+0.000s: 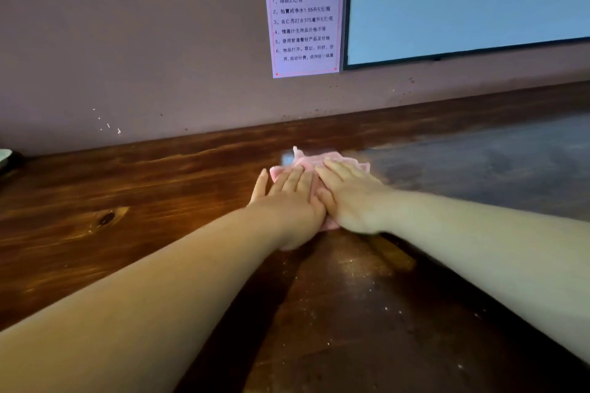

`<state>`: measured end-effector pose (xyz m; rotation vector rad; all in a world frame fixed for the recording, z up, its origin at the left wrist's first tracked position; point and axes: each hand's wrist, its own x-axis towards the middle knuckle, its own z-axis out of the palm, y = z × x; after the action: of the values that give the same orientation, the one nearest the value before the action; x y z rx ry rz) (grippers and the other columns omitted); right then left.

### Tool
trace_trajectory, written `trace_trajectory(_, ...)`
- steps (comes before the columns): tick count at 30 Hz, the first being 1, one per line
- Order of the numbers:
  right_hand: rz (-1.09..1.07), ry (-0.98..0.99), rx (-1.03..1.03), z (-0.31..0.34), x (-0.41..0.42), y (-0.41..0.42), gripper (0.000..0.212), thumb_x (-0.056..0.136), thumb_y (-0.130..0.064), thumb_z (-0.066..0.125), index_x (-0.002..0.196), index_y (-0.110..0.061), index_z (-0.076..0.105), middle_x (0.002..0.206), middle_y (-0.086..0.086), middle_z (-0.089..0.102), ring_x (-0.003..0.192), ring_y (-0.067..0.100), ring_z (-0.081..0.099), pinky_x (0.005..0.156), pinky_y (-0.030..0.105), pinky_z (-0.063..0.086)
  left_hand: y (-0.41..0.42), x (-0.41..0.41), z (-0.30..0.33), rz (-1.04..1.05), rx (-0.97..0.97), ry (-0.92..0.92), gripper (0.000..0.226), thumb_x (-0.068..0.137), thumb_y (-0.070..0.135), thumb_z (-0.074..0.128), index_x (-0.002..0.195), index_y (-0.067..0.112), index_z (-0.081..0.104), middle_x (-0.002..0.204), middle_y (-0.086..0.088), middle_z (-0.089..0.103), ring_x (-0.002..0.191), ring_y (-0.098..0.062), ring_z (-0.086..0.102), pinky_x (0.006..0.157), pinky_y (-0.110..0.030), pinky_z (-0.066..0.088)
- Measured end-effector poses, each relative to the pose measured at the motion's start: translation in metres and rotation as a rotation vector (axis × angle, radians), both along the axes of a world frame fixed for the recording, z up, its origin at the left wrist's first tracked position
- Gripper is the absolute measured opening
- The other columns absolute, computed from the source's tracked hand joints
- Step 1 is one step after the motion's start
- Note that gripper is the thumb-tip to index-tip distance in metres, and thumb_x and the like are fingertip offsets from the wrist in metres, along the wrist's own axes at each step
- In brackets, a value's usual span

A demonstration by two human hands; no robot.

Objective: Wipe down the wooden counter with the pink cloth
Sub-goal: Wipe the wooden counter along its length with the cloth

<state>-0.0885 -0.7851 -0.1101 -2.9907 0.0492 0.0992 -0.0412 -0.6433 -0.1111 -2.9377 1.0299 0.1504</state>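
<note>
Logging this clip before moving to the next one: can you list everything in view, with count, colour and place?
Folded pink cloth: one, pink, flat on the counter under both hands.
Long wooden counter: one, reddish-brown with a dark knot, running along the wall.
Printed paper notice: one, pale with red border, on the wall above the cloth.
Black-framed screen: one, pale blue-grey, right of the notice.
Painted wall: one, dull mauve, behind the counter.
Dark object: one, far left edge, cut off.
Left hand: one, fingers straight, pressing the cloth.
Right hand: one, flat on the cloth beside it.
</note>
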Motion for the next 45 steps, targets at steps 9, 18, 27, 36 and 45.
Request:
trace_trajectory(9, -0.005, 0.002, 0.012, -0.005, -0.016, 0.008, 0.064, 0.103, -0.044, 0.018, 0.159, -0.019, 0.001, 0.167, 0.003, -0.001, 0.153, 0.020, -0.005, 0.123, 0.044, 0.001, 0.011, -0.016, -0.006, -0.031, 0.003, -0.035, 0.066, 0.091, 0.046, -0.003, 0.151, 0.020, -0.008, 0.160, 0.004, -0.014, 0.144, -0.009, -0.018, 0.112, -0.044, -0.021)
trace_trajectory(18, -0.082, 0.036, 0.023, 0.012, -0.003, 0.021, 0.059, 0.106, -0.040, 0.018, 0.159, -0.020, 0.003, 0.167, 0.003, -0.001, 0.153, 0.019, -0.004, 0.124, 0.038, 0.000, 0.007, -0.012, 0.010, 0.076, 0.001, 0.025, 0.058, 0.098, 0.040, 0.002, 0.152, 0.020, -0.008, 0.160, 0.004, -0.015, 0.144, -0.010, -0.018, 0.115, -0.046, -0.017)
trace_trajectory(27, -0.106, 0.033, 0.061, 0.018, 0.010, 0.036, 0.056, 0.106, -0.040, 0.019, 0.159, -0.026, 0.007, 0.166, -0.001, 0.006, 0.152, 0.019, 0.001, 0.121, 0.039, 0.000, 0.016, -0.003, 0.016, 0.098, 0.036, 0.034, 0.057, 0.100, 0.040, 0.002, 0.152, 0.021, -0.008, 0.160, 0.004, -0.015, 0.144, -0.009, -0.018, 0.115, -0.048, -0.016)
trace_trajectory(36, -0.037, 0.027, 0.061, 0.006, 0.006, 0.050, 0.060, 0.104, -0.040, 0.017, 0.159, -0.022, 0.004, 0.167, 0.003, 0.002, 0.153, 0.022, -0.003, 0.124, 0.044, 0.000, 0.047, 0.003, 0.005, 0.033, 0.045, 0.014, 0.059, 0.097, 0.044, -0.001, 0.151, 0.025, -0.010, 0.159, 0.008, -0.016, 0.144, -0.008, -0.017, 0.114, -0.047, -0.017)
trace_trajectory(45, 0.070, 0.000, 0.016, -0.006, -0.002, 0.066, 0.062, 0.103, -0.042, 0.014, 0.158, -0.017, 0.001, 0.166, 0.007, 0.001, 0.153, 0.024, -0.004, 0.123, 0.049, 0.002, 0.079, -0.010, -0.005, -0.019, 0.015, 0.003, 0.064, 0.091, 0.052, -0.005, 0.149, 0.026, -0.016, 0.157, 0.009, -0.021, 0.142, -0.006, -0.021, 0.110, -0.044, -0.022)
